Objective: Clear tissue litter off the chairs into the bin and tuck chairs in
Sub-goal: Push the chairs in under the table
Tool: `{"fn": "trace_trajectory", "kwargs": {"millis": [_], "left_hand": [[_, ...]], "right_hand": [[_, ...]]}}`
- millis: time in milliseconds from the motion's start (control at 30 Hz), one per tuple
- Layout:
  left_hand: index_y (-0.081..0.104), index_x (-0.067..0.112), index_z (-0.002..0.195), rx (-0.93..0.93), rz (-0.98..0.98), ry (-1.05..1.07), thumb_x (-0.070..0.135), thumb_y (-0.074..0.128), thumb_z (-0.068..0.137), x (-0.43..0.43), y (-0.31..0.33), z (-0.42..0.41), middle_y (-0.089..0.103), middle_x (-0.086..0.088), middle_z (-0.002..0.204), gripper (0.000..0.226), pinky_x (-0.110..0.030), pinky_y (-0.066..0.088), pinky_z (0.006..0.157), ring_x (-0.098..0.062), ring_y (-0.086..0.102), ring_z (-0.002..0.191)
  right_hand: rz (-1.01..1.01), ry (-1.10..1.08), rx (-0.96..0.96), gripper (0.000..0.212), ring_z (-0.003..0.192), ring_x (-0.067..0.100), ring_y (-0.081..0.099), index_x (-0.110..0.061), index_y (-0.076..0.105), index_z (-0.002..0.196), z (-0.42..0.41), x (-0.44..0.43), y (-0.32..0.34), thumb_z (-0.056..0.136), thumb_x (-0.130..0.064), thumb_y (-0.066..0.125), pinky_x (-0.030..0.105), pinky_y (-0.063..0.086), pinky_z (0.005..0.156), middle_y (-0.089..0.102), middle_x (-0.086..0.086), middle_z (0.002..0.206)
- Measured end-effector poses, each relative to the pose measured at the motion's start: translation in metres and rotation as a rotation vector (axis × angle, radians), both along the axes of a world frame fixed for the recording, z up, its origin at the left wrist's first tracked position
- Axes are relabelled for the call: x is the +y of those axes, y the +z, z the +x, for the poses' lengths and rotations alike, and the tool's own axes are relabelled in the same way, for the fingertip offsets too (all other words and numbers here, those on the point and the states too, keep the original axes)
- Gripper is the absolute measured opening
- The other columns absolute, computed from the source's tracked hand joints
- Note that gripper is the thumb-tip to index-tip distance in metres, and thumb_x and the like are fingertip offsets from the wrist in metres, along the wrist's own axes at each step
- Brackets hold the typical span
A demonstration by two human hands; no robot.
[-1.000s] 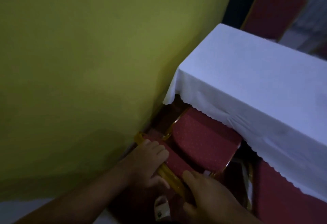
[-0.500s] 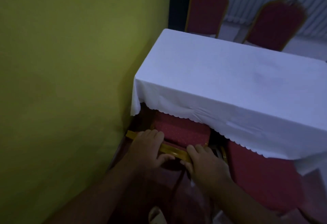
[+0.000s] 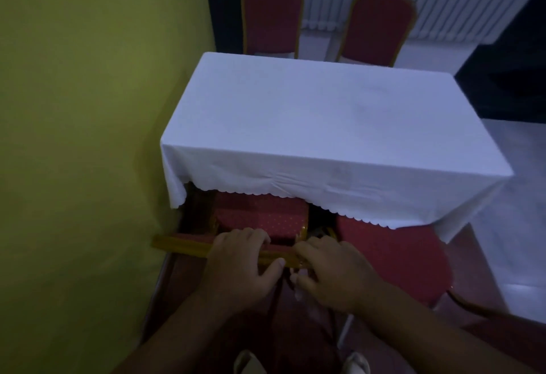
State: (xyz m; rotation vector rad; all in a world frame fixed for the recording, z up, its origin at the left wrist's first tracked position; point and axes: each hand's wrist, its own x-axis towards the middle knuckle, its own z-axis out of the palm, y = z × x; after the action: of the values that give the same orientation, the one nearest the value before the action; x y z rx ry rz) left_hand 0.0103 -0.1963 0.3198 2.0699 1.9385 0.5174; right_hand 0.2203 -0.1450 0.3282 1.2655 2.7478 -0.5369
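A red chair with a gold frame stands next to the yellow wall, its seat [image 3: 263, 217] partly under the white tablecloth. My left hand [image 3: 239, 267] and my right hand [image 3: 331, 273] both grip the gold top rail [image 3: 180, 245] of its backrest, side by side. A second red chair [image 3: 393, 258] stands to its right, its seat half under the cloth. No tissue and no bin show in this view.
The table [image 3: 325, 125] under a white cloth fills the middle. Two more red chairs [image 3: 271, 18] [image 3: 378, 24] stand at its far side. The yellow wall [image 3: 88, 137] runs close along the left. Pale floor [image 3: 517, 211] lies to the right.
The view has swung up and right, bringing the whole table and the far chairs into sight. The chair seat now sits further under the cloth. Both hands stay on the backrest rail.
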Motion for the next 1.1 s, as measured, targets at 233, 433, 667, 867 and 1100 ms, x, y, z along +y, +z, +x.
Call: {"fn": "trace_trajectory", "kwargs": {"millis": [233,433,667,867,1100], "left_hand": [[0.052,0.032,0.110,-0.181,-0.080,-0.104,0.061,0.050,0.084,0.002,0.012,0.188,0.055,0.013,0.096,0.039,-0.034,0.045,0.082,-0.010,0.051,0.089],[0.046,0.031,0.116,-0.162,-0.262,-0.356,0.066,0.048,0.082,-0.016,0.005,0.370,0.054,0.008,0.110,0.049,-0.042,0.044,0.089,-0.016,0.050,0.104],[0.042,0.036,0.129,-0.290,-0.806,-0.604,0.075,0.060,0.075,-0.018,-0.018,0.482,0.047,0.006,0.137,0.069,-0.040,0.035,0.109,-0.012,0.044,0.127],[0.038,0.020,0.122,-0.083,-0.712,-0.787,0.052,0.069,0.082,-0.008,-0.026,0.505,0.046,-0.009,0.118,0.060,-0.051,0.048,0.087,-0.033,0.054,0.102],[0.049,0.013,0.133,0.196,-0.604,-0.856,0.014,0.034,0.103,-0.018,-0.022,0.503,0.053,-0.013,0.134,0.034,-0.064,0.049,0.084,-0.030,0.059,0.112]], "right_hand": [[0.063,-0.030,-0.116,0.040,0.095,0.014,0.052,-0.040,0.049,0.109,0.185,-0.002,0.022,0.082,-0.068,0.042,0.038,0.041,0.078,0.057,-0.014,0.101],[-0.025,-0.024,-0.186,0.049,0.094,0.003,0.051,-0.042,0.054,0.104,0.382,-0.014,0.031,0.087,-0.079,0.028,0.034,0.043,0.084,0.056,-0.022,0.098],[-0.052,0.107,-0.144,0.042,0.080,-0.007,0.061,-0.046,0.068,0.092,0.526,-0.042,0.028,0.073,-0.081,0.056,0.015,0.050,0.064,0.064,-0.026,0.085],[-0.002,0.277,-0.012,0.028,0.083,-0.004,0.060,-0.042,0.069,0.089,0.556,-0.040,0.001,0.068,-0.059,0.073,0.015,0.038,0.072,0.065,-0.022,0.090],[0.277,0.226,0.097,0.018,0.078,0.008,0.041,-0.034,0.050,0.084,0.554,-0.036,-0.026,0.072,-0.037,0.063,0.027,0.023,0.065,0.056,-0.012,0.080]]}}
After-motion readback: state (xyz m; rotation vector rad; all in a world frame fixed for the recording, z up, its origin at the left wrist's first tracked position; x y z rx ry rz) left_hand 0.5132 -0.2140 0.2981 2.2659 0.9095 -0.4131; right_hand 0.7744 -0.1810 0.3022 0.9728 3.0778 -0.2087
